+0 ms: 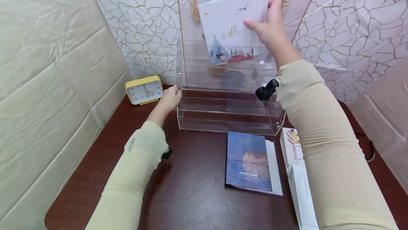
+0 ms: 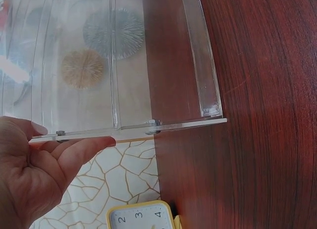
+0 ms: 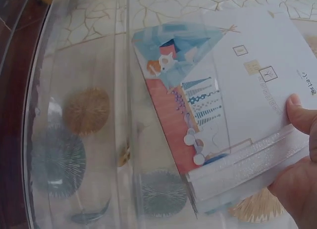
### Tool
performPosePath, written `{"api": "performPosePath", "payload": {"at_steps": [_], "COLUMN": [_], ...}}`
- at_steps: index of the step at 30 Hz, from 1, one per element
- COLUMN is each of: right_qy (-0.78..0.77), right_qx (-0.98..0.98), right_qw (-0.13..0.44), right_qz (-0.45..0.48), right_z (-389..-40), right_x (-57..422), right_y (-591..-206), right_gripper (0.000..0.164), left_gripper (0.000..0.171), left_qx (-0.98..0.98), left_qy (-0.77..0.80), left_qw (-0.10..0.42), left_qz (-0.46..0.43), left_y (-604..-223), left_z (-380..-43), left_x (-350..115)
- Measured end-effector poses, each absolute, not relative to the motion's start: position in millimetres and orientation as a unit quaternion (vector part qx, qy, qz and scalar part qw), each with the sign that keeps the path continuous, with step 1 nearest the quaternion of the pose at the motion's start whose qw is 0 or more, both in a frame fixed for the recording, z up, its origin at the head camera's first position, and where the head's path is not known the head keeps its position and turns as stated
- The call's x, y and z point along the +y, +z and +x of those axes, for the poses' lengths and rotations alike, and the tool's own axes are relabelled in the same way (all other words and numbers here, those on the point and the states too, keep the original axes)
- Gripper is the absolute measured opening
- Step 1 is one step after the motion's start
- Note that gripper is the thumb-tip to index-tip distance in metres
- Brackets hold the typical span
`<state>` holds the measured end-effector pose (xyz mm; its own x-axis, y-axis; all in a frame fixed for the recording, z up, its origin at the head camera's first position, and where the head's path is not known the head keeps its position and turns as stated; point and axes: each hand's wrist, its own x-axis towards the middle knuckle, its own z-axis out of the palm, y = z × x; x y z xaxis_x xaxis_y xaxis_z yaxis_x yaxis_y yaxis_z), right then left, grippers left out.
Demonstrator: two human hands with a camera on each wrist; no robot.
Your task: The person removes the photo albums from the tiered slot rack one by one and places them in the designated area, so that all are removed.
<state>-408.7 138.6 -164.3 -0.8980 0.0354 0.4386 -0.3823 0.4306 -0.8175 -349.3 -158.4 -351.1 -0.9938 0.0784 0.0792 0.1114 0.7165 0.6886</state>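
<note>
My right hand point(image 1: 271, 28) grips a white illustrated book point(image 1: 229, 21) by its right side, thumb across the front cover. A blue tent and a red ground strip decorate the book's lower part, seen closely in the right wrist view. It is held tilted, over the top tier of a clear acrylic rack point(image 1: 207, 109). With my left hand point(image 1: 170, 98) I pinch the rack's left side panel point(image 2: 188, 124), thumb on one face and fingers on the other.
A yellow alarm clock point(image 1: 145, 90) stands left of the rack. In front lies a blue photo album point(image 1: 248, 162) on the dark wooden table point(image 1: 188, 187). White boxes or books point(image 1: 301, 187) lie to its right, partly behind my right sleeve. A patterned backdrop point(image 1: 143, 21) rises behind.
</note>
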Motion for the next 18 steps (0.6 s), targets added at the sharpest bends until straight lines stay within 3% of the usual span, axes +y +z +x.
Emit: {"api": "performPosePath", "payload": {"at_steps": [18], "right_qy": [0.637], "right_qx": [-0.731], "right_qw": [0.202], "right_qz": [0.137], "right_z": [-401.5], "right_x": [147.9], "right_y": [-140.4], "right_gripper": [0.054], "left_gripper": [0.025], "left_qx": [-0.925], "left_qy": [-0.376], "left_qw": [0.019], "left_qz": [-0.040], "left_y": [-349.5], "left_z": [-347.8], "left_x": [-158.7]}}
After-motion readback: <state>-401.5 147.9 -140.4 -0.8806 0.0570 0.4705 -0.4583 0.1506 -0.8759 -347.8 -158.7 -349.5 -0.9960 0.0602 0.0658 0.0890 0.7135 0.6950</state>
